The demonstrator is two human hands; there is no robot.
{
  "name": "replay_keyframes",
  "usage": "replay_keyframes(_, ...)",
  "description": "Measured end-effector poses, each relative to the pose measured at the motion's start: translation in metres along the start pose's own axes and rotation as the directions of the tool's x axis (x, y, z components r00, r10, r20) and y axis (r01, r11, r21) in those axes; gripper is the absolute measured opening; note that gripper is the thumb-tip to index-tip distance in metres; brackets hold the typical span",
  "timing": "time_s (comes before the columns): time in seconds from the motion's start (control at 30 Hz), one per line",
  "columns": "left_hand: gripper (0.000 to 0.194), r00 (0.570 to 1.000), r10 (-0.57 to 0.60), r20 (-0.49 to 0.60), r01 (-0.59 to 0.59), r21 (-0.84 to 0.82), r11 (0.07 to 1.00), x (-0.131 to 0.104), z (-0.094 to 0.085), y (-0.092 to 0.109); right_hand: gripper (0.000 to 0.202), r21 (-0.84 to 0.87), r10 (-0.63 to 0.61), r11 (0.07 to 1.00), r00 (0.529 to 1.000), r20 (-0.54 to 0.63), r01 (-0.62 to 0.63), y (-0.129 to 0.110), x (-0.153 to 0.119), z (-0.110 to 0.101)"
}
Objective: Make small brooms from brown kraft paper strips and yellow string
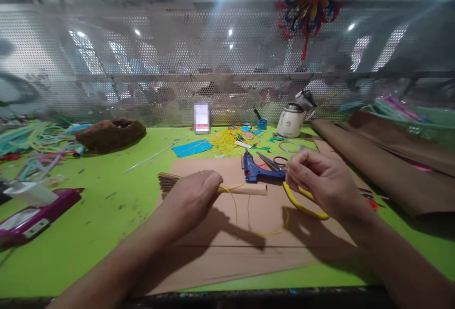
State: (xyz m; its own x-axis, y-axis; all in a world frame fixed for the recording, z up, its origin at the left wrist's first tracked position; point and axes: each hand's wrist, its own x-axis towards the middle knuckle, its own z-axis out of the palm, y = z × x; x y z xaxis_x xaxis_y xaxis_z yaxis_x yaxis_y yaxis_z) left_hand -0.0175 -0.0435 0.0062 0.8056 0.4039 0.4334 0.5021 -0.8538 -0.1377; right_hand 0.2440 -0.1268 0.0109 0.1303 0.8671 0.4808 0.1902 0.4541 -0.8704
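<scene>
My left hand (197, 190) is closed around a rolled brown paper tube (254, 189). The tube's fringed, layered paper end (167, 183) sticks out on the left. A thin yellow string (236, 212) comes from beside my left fingers, droops in a loop over the paper and rises toward my right hand (316, 176). That hand is raised in a pinch, seemingly on the string's end, which its fingers hide. Just beneath it lie scissors (267, 159) with a yellow-covered handle (302, 207). A blue glue gun (261, 172) rests behind the tube.
A large brown paper sheet (199, 266) covers part of the green table (106, 223). Behind are a blue card (192, 148), yellow string scraps (227, 140), a lit phone (202, 117) and a white jug (289, 122). Brown paper rolls (369, 167) lie right; a purple power strip (39, 219) lies left.
</scene>
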Motion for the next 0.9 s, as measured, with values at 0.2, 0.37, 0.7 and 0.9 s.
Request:
replay_keyframes(0.2, 0.016, 0.999, -0.029, 0.038, 0.028, 0.039, 0.999, 0.002, 0.0, 0.001, 0.012, -0.028, 0.013, 1.0, 0.999, 0.035, -0.012, -0.005, -0.003, 0.002)
replay_keyframes(0.37, 0.016, 0.994, -0.065, 0.089, 0.06, 0.056, 0.997, 0.004, 0.0, 0.001, 0.014, -0.031, 0.02, 0.999, 0.999, 0.048, -0.019, 0.003, 0.0, -0.002)
replay_keyframes(0.7, 0.009, 0.976, -0.1, 0.194, 0.107, -0.025, 0.994, -0.003, 0.002, 0.011, 0.027, -0.418, -0.17, 0.88, 0.972, 0.164, 0.224, 0.009, 0.007, 0.003)
replay_keyframes(0.9, 0.012, 0.963, -0.076, 0.257, 0.087, -0.031, 0.996, -0.003, -0.001, 0.025, 0.019, -0.43, -0.103, 0.872, 0.946, 0.308, 0.235, 0.008, -0.001, 0.016)
